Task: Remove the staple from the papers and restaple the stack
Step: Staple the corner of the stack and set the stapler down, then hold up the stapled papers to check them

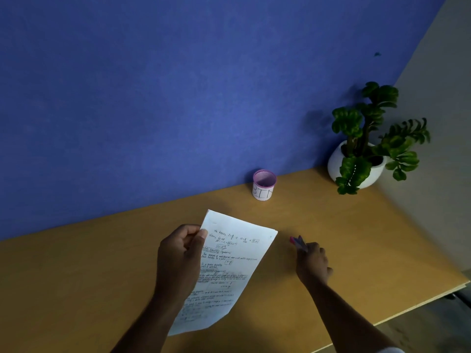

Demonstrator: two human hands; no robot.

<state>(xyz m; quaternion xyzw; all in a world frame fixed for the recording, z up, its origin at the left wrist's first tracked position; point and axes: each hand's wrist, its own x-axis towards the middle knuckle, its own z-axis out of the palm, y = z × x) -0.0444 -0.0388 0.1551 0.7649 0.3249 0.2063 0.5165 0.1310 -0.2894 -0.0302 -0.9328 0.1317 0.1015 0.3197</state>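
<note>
A stack of white handwritten papers (pixel 229 266) is held up over the wooden desk (pixel 102 271). My left hand (pixel 179 256) grips the stack at its left edge near the top, thumb on the front sheet. To the right of the papers, my right hand (pixel 312 263) is closed around a small pink tool (pixel 297 242), whose tip sticks out toward the papers. The tool is partly hidden by the fingers, so I cannot tell whether it is a staple remover or a stapler. A short dark mark near the top left corner of the stack may be the staple.
A small pink mesh cup (pixel 264 185) with a white label reading "BIN" stands at the back of the desk against the blue wall (pixel 178 85). A potted green plant (pixel 367 151) in a white pot fills the back right corner. The desk's edge runs along the right.
</note>
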